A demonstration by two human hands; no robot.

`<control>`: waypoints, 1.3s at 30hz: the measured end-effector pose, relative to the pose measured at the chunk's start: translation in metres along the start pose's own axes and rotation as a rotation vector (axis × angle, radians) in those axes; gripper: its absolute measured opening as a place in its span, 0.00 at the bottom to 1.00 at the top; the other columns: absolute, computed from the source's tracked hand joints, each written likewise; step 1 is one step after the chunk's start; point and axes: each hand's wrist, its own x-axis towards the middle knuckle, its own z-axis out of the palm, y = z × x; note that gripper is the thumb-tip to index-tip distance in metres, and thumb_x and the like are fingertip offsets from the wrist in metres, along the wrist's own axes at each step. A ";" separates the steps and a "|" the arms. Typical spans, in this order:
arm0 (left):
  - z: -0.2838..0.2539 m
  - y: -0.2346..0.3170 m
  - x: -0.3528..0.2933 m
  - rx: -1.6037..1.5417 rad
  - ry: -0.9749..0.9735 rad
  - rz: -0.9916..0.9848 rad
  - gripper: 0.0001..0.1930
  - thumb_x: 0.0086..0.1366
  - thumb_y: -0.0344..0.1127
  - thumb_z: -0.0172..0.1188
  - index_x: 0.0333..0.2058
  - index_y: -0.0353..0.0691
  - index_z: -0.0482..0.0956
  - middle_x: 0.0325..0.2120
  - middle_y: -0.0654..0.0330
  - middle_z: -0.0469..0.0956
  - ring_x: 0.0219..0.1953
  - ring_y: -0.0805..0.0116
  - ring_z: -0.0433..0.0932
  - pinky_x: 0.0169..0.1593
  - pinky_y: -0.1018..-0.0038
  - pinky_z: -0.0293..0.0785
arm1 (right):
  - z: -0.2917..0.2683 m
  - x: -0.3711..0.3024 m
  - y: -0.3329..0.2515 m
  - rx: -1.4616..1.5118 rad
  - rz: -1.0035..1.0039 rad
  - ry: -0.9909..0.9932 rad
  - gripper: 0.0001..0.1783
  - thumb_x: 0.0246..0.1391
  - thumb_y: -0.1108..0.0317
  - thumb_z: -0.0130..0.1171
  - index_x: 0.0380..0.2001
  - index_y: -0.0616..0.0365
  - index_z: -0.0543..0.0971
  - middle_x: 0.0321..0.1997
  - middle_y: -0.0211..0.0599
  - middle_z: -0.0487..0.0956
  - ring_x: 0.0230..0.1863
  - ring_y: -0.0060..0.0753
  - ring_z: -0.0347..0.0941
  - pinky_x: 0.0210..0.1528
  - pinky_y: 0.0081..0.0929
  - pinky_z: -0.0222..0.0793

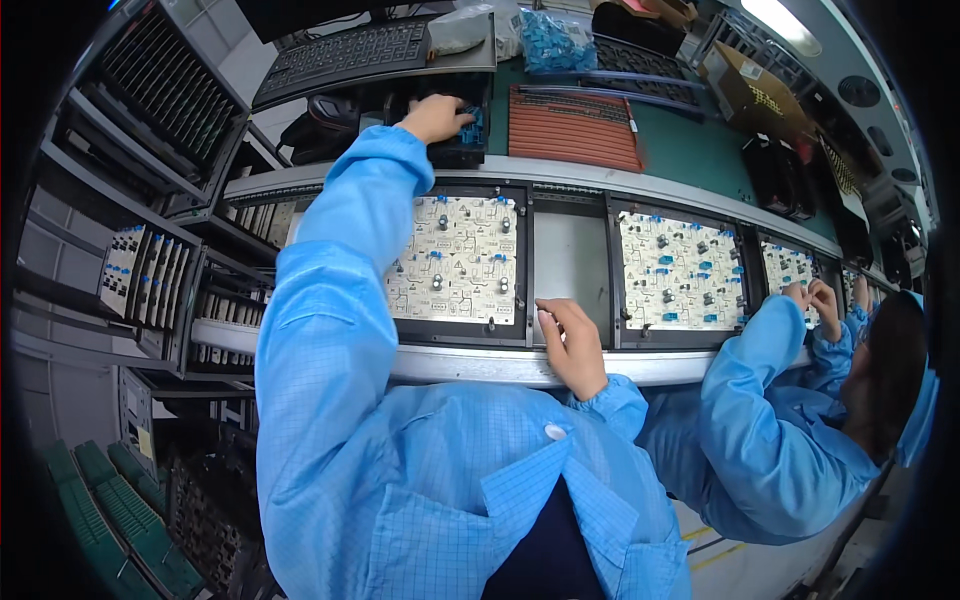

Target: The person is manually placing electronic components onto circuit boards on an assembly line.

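Out ahead, my left hand (435, 118) reaches into a black bin (468, 158) behind the rail. Its fingers are curled down onto small blue components (473, 126), and the fingertips are partly hidden among them. My right hand (574, 346) lies at the near edge of the track, its fingers loosely apart and nothing in them. Between my arms, a pale circuit board panel (455, 262) sits in a black frame, with blue and dark parts standing on it; my left sleeve covers its left side. Right of this frame is a bare grey stretch of track (570, 262).
More panels (683, 270) stand in frames to the right, where a co-worker's hands (815, 303) are over one. Behind the rail are a keyboard (345, 62), a bag of blue parts (556, 42), orange-red component strips (572, 128) and a cardboard box (750, 88). Board racks (150, 275) line the left.
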 end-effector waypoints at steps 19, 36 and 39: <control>-0.020 -0.005 -0.030 -1.266 0.114 -0.231 0.15 0.65 0.34 0.59 0.48 0.34 0.77 0.37 0.57 0.77 0.33 0.70 0.76 0.37 0.78 0.78 | -0.002 0.000 0.002 0.061 0.044 0.010 0.10 0.60 0.72 0.51 0.39 0.65 0.79 0.35 0.43 0.79 0.33 0.32 0.76 0.37 0.24 0.70; -0.087 0.009 -0.131 -1.516 -0.358 -0.186 0.18 0.67 0.27 0.54 0.54 0.28 0.69 0.42 0.55 0.72 0.45 0.69 0.76 0.50 0.81 0.79 | -0.017 0.019 -0.026 0.052 0.102 0.069 0.12 0.61 0.72 0.52 0.44 0.66 0.77 0.36 0.41 0.79 0.34 0.29 0.75 0.37 0.22 0.70; -0.087 -0.010 -0.158 -1.375 -0.377 -0.186 0.19 0.65 0.31 0.59 0.52 0.26 0.71 0.35 0.57 0.75 0.35 0.74 0.76 0.42 0.82 0.78 | -0.039 0.064 -0.052 -0.188 -0.150 0.009 0.12 0.58 0.71 0.56 0.44 0.65 0.77 0.36 0.42 0.79 0.34 0.31 0.76 0.36 0.24 0.70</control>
